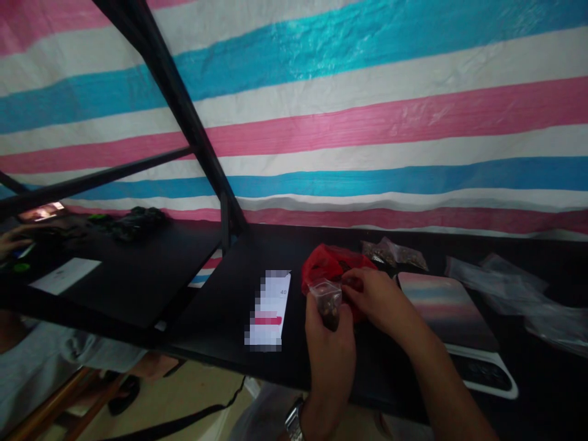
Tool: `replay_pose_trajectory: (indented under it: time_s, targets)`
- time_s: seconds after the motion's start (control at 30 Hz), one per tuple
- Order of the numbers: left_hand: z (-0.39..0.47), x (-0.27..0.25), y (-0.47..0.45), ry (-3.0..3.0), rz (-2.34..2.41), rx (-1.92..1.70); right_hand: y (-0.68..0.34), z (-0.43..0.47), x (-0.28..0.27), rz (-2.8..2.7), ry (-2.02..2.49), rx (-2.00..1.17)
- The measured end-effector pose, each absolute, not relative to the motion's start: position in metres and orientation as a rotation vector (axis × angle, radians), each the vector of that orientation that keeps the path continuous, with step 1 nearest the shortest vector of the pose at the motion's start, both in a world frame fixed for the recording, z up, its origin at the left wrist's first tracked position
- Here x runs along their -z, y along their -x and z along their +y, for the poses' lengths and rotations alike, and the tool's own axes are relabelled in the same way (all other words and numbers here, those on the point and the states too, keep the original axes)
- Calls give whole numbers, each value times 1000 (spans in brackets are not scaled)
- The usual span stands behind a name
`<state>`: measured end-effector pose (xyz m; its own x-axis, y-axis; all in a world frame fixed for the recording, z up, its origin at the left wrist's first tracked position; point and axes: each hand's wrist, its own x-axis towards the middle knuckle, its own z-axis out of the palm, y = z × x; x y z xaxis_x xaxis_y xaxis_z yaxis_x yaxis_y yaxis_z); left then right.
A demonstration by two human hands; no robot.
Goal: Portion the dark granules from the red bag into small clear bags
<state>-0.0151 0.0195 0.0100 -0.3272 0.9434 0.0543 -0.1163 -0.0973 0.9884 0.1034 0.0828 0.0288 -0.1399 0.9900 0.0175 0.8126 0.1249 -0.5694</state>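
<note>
A small clear zip-lock bag (327, 296) stands upright in my left hand (331, 352), its lower part filled with small brownish pieces. My left fingers and thumb are closed around its sides. Just right of the bag's top edge, my right hand (379, 300) has its fingertips pinched together; what they hold, if anything, I cannot make out. Behind both hands lies a crumpled red plastic bag (316, 262), partly covered by them, with its contents hidden. To the right is a flat scale (445, 306) with a shiny plate and a white front edge.
Filled clear bags (397, 254) lie behind the scale, and flat clear bags (519, 300) lie to its right. A phone (271, 311) with a lit, partly blurred screen is at left. A black metal post (206, 159) slants up beside the table. Another person's hand (13, 241) shows far left.
</note>
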Motion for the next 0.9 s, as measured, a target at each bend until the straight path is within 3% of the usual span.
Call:
replay_pose_trajectory:
  time_s: [0.6, 0.9]
  targets:
    - [35, 0, 24, -1540, 1545, -1302, -135, 84, -28, -1401, 1401, -995]
    - [39, 4, 18, -1587, 1598, -1286, -127, 76, -40, -1492, 1316, -770]
